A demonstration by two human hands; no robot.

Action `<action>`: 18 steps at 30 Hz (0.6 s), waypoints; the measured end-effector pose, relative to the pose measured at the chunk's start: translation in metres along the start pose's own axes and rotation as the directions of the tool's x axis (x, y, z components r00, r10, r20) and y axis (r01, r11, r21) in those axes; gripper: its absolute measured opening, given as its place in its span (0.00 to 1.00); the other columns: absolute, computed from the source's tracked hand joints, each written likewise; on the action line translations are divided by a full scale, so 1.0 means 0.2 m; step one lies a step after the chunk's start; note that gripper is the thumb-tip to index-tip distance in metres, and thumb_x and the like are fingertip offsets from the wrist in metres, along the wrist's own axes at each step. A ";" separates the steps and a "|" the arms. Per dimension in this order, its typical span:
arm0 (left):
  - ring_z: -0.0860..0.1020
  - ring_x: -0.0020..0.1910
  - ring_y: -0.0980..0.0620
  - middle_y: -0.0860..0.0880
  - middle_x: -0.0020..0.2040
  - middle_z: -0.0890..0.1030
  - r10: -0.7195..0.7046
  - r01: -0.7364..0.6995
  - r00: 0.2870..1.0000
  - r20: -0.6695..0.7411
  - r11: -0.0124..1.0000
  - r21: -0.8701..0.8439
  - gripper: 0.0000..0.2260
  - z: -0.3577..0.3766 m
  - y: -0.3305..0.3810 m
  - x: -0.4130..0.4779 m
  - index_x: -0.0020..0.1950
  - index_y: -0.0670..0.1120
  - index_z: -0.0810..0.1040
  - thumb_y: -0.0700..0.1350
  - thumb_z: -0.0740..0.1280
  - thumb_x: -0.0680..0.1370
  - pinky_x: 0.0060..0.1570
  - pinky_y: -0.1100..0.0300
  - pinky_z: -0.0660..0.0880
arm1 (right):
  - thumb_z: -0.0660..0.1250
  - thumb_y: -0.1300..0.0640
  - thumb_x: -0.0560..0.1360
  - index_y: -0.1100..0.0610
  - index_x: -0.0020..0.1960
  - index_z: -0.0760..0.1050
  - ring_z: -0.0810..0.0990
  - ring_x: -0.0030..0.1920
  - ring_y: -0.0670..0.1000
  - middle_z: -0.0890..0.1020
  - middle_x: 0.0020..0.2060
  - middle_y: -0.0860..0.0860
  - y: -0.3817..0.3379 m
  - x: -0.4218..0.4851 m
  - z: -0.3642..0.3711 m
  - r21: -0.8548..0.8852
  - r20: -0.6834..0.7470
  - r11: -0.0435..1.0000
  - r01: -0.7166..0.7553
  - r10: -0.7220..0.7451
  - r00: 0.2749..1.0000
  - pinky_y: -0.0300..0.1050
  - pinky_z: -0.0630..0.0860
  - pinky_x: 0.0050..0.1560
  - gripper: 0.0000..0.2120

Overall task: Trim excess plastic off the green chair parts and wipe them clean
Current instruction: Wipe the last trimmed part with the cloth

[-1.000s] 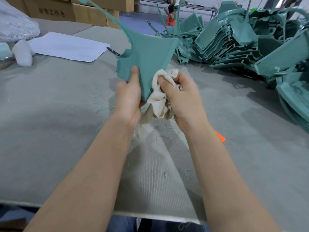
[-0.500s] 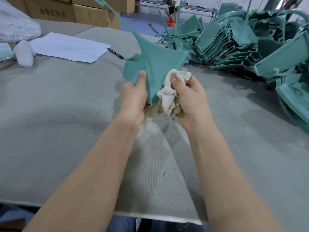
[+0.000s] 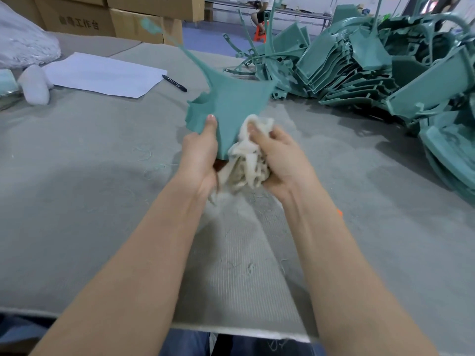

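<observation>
A green chair part [image 3: 231,104] with a long thin arm reaching up and left is held upright above the grey table [image 3: 77,176]. My left hand [image 3: 200,152] grips its lower left edge, thumb pressed flat on the front face. My right hand [image 3: 280,155] holds a bunched cream rag [image 3: 246,160] against the part's lower right edge. The part's bottom tip is hidden behind the rag and my hands.
A big heap of green chair parts [image 3: 372,62] fills the back right of the table. White paper [image 3: 102,75] and a black pen [image 3: 174,83] lie at the back left, near a white bundle [image 3: 36,84]. Cardboard boxes [image 3: 77,21] stand behind. An orange object [image 3: 339,212] peeks past my right forearm.
The chair part has tilted and shifted right, its thin arm swinging. My right hand has slid the rag along the part's lower right edge. My left hand keeps its grip.
</observation>
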State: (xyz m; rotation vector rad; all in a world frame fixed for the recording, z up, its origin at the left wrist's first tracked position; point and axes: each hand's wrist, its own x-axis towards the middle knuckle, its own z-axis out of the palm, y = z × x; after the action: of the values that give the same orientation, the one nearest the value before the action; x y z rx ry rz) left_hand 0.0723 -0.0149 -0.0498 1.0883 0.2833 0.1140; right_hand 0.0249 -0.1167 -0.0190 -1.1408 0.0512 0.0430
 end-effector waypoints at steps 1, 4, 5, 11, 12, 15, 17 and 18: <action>0.83 0.39 0.50 0.47 0.44 0.84 -0.015 0.015 1.000 0.001 1.000 0.004 0.12 -0.01 0.01 0.01 0.54 0.43 0.79 0.50 0.62 0.81 0.39 0.58 0.79 | 0.61 0.66 0.80 0.61 0.51 0.72 0.76 0.37 0.51 0.77 0.39 0.56 0.02 -0.01 0.02 -0.037 0.053 0.999 -0.036 0.038 0.998 0.47 0.76 0.44 0.03; 0.83 0.40 0.49 0.45 0.47 0.84 -0.032 0.032 0.999 -0.016 0.999 0.010 0.14 -0.02 0.03 0.02 0.58 0.41 0.79 0.50 0.62 0.81 0.41 0.56 0.80 | 0.61 0.67 0.79 0.63 0.54 0.73 0.76 0.38 0.52 0.77 0.40 0.57 0.04 -0.01 0.04 -0.077 0.042 0.997 -0.031 0.034 0.999 0.47 0.76 0.45 0.05; 0.83 0.41 0.49 0.45 0.49 0.84 -0.040 0.040 0.999 -0.001 0.999 0.003 0.14 -0.01 0.03 0.02 0.59 0.41 0.78 0.50 0.62 0.82 0.42 0.55 0.80 | 0.62 0.67 0.79 0.63 0.52 0.74 0.77 0.38 0.52 0.78 0.40 0.57 0.04 0.00 0.04 -0.052 0.008 0.999 -0.016 0.016 1.000 0.48 0.76 0.46 0.04; 0.82 0.46 0.45 0.44 0.51 0.83 0.016 -0.021 0.999 0.047 0.994 0.108 0.07 0.03 -0.01 -0.02 0.49 0.47 0.78 0.48 0.63 0.81 0.48 0.50 0.80 | 0.61 0.65 0.80 0.59 0.46 0.74 0.79 0.30 0.48 0.79 0.34 0.53 -0.06 0.02 -0.07 0.123 -0.085 0.991 0.058 -0.048 0.995 0.47 0.79 0.38 0.06; 0.82 0.46 0.45 0.44 0.52 0.83 0.011 -0.015 0.999 0.039 0.996 0.093 0.08 0.02 0.00 -0.02 0.52 0.46 0.78 0.49 0.63 0.81 0.50 0.49 0.80 | 0.61 0.65 0.80 0.59 0.46 0.74 0.79 0.29 0.47 0.80 0.33 0.53 -0.05 0.01 -0.06 0.086 -0.023 0.996 0.019 -0.017 1.000 0.44 0.79 0.36 0.06; 0.82 0.47 0.46 0.43 0.52 0.83 0.013 -0.012 1.000 -0.012 0.998 0.068 0.14 -0.01 0.03 0.02 0.59 0.41 0.78 0.50 0.63 0.81 0.51 0.50 0.80 | 0.61 0.65 0.80 0.59 0.47 0.73 0.78 0.29 0.46 0.79 0.34 0.53 0.01 0.00 -0.01 -0.095 0.100 0.993 -0.066 0.075 0.992 0.39 0.78 0.33 0.05; 0.83 0.46 0.47 0.45 0.50 0.84 0.019 -0.017 0.999 -0.025 0.997 0.081 0.12 -0.03 0.03 0.04 0.56 0.43 0.78 0.50 0.64 0.80 0.47 0.52 0.80 | 0.61 0.65 0.80 0.60 0.46 0.73 0.78 0.30 0.46 0.78 0.34 0.53 0.02 0.01 0.01 -0.095 0.087 0.993 -0.069 0.077 0.993 0.39 0.77 0.33 0.05; 0.83 0.44 0.47 0.45 0.48 0.84 0.014 -0.012 1.000 -0.022 0.997 0.082 0.11 -0.02 0.03 0.03 0.55 0.44 0.78 0.50 0.64 0.80 0.44 0.53 0.80 | 0.61 0.65 0.80 0.60 0.46 0.74 0.78 0.31 0.47 0.78 0.34 0.53 0.03 0.01 0.01 -0.065 0.060 0.996 -0.053 0.057 0.997 0.41 0.78 0.35 0.05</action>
State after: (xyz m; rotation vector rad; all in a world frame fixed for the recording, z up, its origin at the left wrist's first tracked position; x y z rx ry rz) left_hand 0.0776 -0.0062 -0.0469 1.1713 0.3030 0.1270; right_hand 0.0265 -0.1123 -0.0230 -1.2003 0.0262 0.1299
